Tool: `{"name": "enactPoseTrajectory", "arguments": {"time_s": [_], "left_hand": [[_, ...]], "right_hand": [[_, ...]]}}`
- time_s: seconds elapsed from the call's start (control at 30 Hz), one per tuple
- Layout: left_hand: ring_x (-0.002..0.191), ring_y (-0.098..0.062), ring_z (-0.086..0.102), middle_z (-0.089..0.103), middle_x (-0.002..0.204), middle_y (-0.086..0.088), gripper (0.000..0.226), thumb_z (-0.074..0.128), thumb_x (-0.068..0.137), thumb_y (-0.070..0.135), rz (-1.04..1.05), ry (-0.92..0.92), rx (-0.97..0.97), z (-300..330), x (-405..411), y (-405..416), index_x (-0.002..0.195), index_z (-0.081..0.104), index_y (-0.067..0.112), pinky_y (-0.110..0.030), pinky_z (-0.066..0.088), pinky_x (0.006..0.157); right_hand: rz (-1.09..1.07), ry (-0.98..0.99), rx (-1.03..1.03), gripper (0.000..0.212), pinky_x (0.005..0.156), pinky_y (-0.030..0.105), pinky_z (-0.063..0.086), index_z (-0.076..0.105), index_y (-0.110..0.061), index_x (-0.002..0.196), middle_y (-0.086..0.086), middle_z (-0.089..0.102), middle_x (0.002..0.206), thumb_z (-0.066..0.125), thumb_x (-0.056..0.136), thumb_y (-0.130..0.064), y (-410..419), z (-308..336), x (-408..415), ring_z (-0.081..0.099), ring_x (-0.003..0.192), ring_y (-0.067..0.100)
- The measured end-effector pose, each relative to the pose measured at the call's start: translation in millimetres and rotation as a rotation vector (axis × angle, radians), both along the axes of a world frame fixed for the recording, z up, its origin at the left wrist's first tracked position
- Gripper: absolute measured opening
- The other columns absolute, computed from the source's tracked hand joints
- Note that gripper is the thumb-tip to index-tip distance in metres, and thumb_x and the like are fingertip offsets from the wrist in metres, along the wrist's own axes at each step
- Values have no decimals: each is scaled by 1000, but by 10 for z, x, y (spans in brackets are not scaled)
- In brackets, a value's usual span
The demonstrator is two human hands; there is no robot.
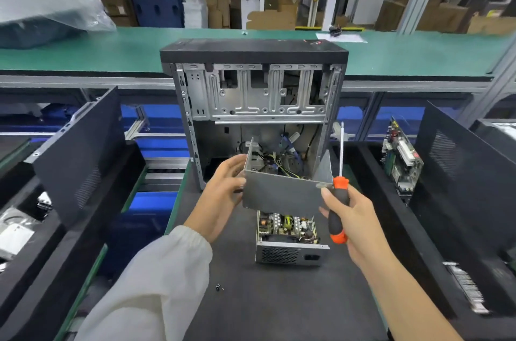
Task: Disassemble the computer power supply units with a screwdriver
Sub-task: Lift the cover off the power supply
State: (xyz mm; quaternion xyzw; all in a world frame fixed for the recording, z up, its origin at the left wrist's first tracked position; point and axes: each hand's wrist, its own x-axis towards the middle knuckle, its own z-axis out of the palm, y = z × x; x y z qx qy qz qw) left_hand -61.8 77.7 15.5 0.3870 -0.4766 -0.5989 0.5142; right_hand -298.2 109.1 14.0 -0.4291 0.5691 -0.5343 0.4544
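A grey metal power supply cover (282, 192) is lifted above the open power supply base (287, 240), whose circuit board and vented rear face show below it. My left hand (223, 187) grips the cover's left side. My right hand (354, 218) touches the cover's right corner with a fingertip while it holds a screwdriver (338, 201) with an orange and black handle, shaft pointing up. Two small screws (219, 287) lie on the black mat (279, 299) near me.
An opened computer case (251, 106) stands upright just behind the power supply. Black side panels lean at the left (81, 156) and right (460, 173). Circuit boards (399, 156) stand in a bin at the right. A green conveyor (111, 47) runs across the back.
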Motion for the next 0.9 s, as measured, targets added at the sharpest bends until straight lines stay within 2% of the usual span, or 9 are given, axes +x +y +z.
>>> {"name": "enactPoseTrajectory", "arguments": {"time_s": [0.1, 0.17, 0.27, 0.33, 0.47, 0.57, 0.7, 0.83, 0.9], "left_hand": [[116, -19, 57, 60, 129, -9, 53, 56, 91, 49, 148, 117, 76, 77, 93, 52, 133, 55, 16, -42, 44, 93], [105, -22, 60, 62, 119, -16, 50, 58, 89, 48, 262, 52, 106, 96, 160, 59, 124, 62, 13, -44, 46, 92], [109, -30, 60, 57, 124, -17, 23, 56, 97, 12, 415, -159, 59, 34, 286, 39, 118, 65, 8, -46, 48, 97], [115, -28, 56, 53, 122, -10, 28, 51, 97, 0, 476, -324, -36, -45, 398, 40, 119, 64, 10, -47, 45, 102], [121, -4, 50, 55, 127, 6, 54, 45, 93, -12, 481, -455, -145, -182, 601, 107, 134, 58, 20, -29, 41, 107], [120, -7, 55, 59, 131, 9, 67, 46, 86, -17, 501, -491, -98, -402, 786, 170, 136, 56, 26, -33, 44, 107], [90, -10, 65, 68, 119, 13, 70, 53, 84, -12, 575, -459, 24, -771, 1007, 294, 129, 60, 41, -24, 53, 88], [109, -1, 63, 65, 123, 20, 68, 57, 84, -13, 596, -451, 67, -1051, 1054, 300, 135, 56, 32, -28, 50, 99], [123, 0, 54, 59, 133, 16, 67, 55, 87, -14, 576, -472, 69, -1157, 1048, 263, 139, 52, 27, -31, 45, 107]], "right_hand": [[99, 37, -104, 13, 71, 28, 56, 70, -28, 96, 3, 65, 86, 70, 86, -20, 33, -66, 75, 59, 77, 14], [179, 58, -121, 30, 74, 17, 53, 70, -39, 101, -15, 71, 95, 69, 86, -12, 42, -74, 162, 66, 89, 2], [178, -32, -94, 32, 89, 41, 54, 71, -30, 97, -5, 73, 105, 56, 85, -5, -3, -117, 325, 67, 104, 12], [129, -61, -31, 32, 88, 56, 53, 69, -27, 96, 1, 74, 100, 51, 89, -1, -64, -174, 461, 70, 97, 16], [144, -139, 100, 38, 59, 25, 56, 66, -23, 108, 0, 75, 91, 47, 90, 4, -174, -314, 816, 69, 73, 13], [142, -168, 187, 30, 45, 22, 43, 64, -22, 106, 2, 71, 80, 49, 90, -1, -300, -394, 1010, 61, 60, 13], [169, -129, 241, 22, 58, 32, 50, 61, -27, 104, 0, 71, 85, 52, 93, -11, -446, -551, 1257, 65, 70, 18], [194, -59, 257, 18, 77, 43, 52, 59, -23, 106, 12, 71, 100, 51, 94, -12, -565, -698, 1448, 66, 92, 32], [221, 17, 272, 15, 74, 39, 50, 58, -20, 105, 18, 67, 105, 51, 94, -12, -640, -774, 1467, 64, 97, 37]]}}
